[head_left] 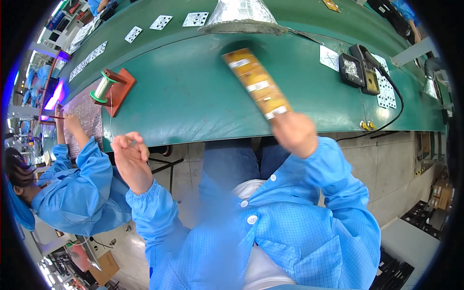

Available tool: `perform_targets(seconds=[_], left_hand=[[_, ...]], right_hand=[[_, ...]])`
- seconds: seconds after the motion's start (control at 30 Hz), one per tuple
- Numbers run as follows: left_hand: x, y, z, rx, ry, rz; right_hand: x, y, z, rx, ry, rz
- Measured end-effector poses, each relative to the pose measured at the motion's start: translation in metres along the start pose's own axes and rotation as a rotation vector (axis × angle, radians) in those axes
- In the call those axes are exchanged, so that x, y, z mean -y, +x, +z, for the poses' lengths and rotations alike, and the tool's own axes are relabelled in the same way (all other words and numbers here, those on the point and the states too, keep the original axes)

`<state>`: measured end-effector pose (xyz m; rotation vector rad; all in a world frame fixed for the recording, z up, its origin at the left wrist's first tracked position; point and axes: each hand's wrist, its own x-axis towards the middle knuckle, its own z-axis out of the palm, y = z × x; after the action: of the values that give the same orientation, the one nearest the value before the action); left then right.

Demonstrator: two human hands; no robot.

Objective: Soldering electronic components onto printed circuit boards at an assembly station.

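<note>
My right hand (295,134) grips the near end of a long yellow-brown circuit board panel (261,86) with white parts on it. The panel slants over the green bench, its far end beneath the metal fume hood, and looks slightly smeared by motion. My left hand (131,162) is at the bench's near edge, fingers curled toward the thumb. A thin solder wire (111,102) runs from a spool (102,88) on a red-brown stand (122,92) down toward these fingers. It seems to be pinched there, though the contact is too small to see well.
A metal fume hood (243,18) hangs over the bench (183,101). At right are a soldering iron stand (363,70), its black cable (400,99) and white boards (329,58). More white boards (195,19) lie along the far strip. A co-worker (77,188) in blue sits at left.
</note>
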<state>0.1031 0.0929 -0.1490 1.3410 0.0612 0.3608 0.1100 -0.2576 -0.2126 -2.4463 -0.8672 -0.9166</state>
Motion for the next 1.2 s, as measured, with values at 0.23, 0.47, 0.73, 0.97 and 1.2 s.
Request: perform_targets(seconds=[0.23,0.47,0.73,0.97,1.2], left_hand=[[-0.031,-0.025,-0.021,-0.079,0.037,0.142],[-0.024,-0.029,-0.012,-0.209,0.271,0.19],[0.031,-0.008,0.057,0.217,0.577,-0.043],[0.053,-0.016,0.097,0.316,0.696,-0.085],[0.067,-0.013,0.114,0.41,0.753,-0.029]], right_hand=[[0.117,0.05,0.066,0.167,0.456,-0.206],[0.023,0.064,0.035,0.035,0.79,0.315],[-0.101,0.026,-0.03,0.213,0.773,0.763],[-0.157,-0.021,-0.091,-1.08,0.7,1.119],[-0.216,-0.032,-0.138,-1.038,0.496,1.089]])
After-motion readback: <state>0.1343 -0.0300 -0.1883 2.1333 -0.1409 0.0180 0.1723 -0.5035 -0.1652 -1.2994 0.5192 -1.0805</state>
